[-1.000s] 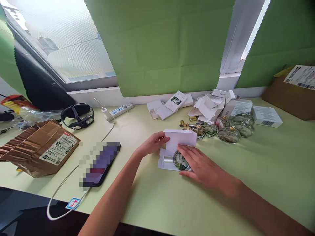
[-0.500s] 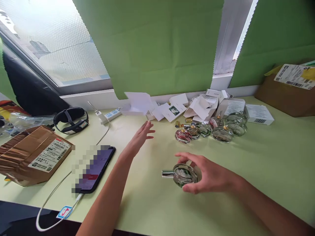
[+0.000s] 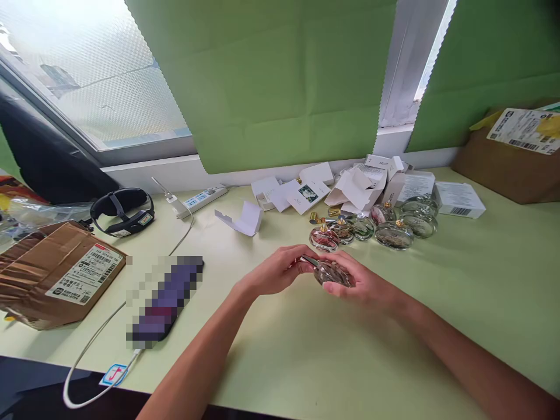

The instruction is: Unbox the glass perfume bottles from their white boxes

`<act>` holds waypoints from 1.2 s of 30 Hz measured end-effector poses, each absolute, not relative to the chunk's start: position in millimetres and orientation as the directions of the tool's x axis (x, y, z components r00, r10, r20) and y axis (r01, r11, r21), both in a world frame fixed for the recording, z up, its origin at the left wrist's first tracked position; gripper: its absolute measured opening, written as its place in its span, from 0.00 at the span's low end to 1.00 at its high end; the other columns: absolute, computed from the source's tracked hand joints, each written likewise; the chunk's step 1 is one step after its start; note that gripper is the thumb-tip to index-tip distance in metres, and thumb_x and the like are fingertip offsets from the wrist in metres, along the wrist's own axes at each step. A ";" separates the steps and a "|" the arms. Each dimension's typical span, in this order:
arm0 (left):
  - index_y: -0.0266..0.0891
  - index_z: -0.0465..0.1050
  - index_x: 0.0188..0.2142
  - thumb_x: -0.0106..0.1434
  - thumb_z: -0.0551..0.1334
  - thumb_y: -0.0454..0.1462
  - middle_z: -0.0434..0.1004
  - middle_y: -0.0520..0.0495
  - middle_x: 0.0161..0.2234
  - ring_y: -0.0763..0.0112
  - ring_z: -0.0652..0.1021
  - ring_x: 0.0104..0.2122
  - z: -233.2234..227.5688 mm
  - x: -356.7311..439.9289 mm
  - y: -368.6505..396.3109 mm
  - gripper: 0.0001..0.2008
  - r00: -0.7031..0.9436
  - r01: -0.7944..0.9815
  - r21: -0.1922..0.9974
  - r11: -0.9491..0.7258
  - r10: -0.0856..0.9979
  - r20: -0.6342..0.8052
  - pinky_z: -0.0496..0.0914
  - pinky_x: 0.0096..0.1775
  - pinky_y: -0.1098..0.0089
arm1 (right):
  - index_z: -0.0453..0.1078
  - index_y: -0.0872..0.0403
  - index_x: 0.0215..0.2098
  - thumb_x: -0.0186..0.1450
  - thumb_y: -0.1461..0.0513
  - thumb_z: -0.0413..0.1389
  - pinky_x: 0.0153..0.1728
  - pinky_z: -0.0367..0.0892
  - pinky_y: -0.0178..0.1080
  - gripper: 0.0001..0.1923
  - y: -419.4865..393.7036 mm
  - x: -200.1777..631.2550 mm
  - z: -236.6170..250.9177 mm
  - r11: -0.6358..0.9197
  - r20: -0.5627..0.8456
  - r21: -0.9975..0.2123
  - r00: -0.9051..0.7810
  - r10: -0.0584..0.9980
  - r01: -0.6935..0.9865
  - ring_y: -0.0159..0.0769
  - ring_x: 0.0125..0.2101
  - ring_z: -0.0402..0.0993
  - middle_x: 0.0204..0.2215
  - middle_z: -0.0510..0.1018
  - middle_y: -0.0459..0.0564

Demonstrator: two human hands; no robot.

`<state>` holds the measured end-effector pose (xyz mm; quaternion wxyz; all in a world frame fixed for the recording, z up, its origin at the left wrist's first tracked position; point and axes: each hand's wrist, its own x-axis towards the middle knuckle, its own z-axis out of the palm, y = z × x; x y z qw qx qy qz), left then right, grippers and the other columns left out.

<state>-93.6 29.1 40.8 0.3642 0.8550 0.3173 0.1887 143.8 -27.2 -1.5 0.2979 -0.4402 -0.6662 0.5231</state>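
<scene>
Above the table, my right hand point(image 3: 365, 286) is closed around the glass body of a round perfume bottle point(image 3: 332, 273), which lies on its side in the grip. My left hand point(image 3: 280, 271) pinches the bottle's silver cap point(image 3: 310, 260) at its left end; part of the cap is hidden by the fingers. Just beyond my hands stand other perfume bottles: a pink one point(image 3: 324, 238), a clear one point(image 3: 394, 234) and several more. Small gold caps point(image 3: 313, 217) lie beside them. A folded white card point(image 3: 242, 220) rests on the table beyond my left hand.
Opened white boxes point(image 3: 361, 189) pile up by the window wall. To the left are a phone point(image 3: 168, 300) on a cable, a crumpled brown carton point(image 3: 61, 274), a black headband device point(image 3: 122, 213) and a power strip point(image 3: 203, 198). Another carton point(image 3: 503, 157) stands at right.
My left hand has come right and toward me onto the silver cap. My right hand has raised and turned the bottle slightly. The white card has dropped nearer on the table.
</scene>
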 end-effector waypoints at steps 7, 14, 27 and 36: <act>0.37 0.71 0.42 0.66 0.53 0.61 0.75 0.44 0.30 0.74 0.68 0.21 45.3 -115.5 57.1 0.29 0.126 0.160 0.978 0.136 0.980 -0.157 0.60 0.23 0.72 | 0.66 0.45 0.58 0.64 0.48 0.60 0.51 0.68 0.42 0.27 -34.1 143.7 10.6 0.103 -0.057 -0.933 -0.425 0.903 0.344 0.43 0.51 0.71 0.53 0.68 0.50; 0.50 0.52 0.68 0.67 0.58 0.56 0.70 0.38 0.57 0.66 0.77 0.41 39.4 -93.2 45.4 0.35 0.295 0.253 0.958 -0.136 0.954 0.058 0.72 0.39 0.68 | 0.65 0.46 0.59 0.64 0.46 0.61 0.43 0.69 0.40 0.29 -27.3 141.9 -5.0 -0.006 -0.094 -0.977 -0.404 0.910 0.214 0.41 0.45 0.72 0.48 0.72 0.51; 0.39 0.70 0.44 0.75 0.47 0.35 0.75 0.45 0.35 0.69 0.74 0.33 34.2 -87.4 27.9 0.13 0.770 0.409 0.429 -0.805 0.557 0.311 0.66 0.36 0.68 | 0.61 0.45 0.59 0.65 0.49 0.61 0.36 0.65 0.36 0.27 -28.8 140.5 -1.0 -0.053 -0.096 -0.993 -0.466 0.880 0.106 0.33 0.36 0.67 0.41 0.71 0.46; 0.42 0.55 0.29 0.76 0.42 0.44 0.57 0.54 0.25 0.73 0.61 0.24 49.9 -94.7 31.7 0.19 0.598 0.550 0.500 -0.668 0.734 0.322 0.60 0.30 0.69 | 0.60 0.45 0.60 0.64 0.49 0.61 0.43 0.69 0.41 0.29 -40.4 138.3 15.8 0.131 -0.015 -0.918 -0.363 0.932 0.374 0.39 0.44 0.72 0.50 0.72 0.49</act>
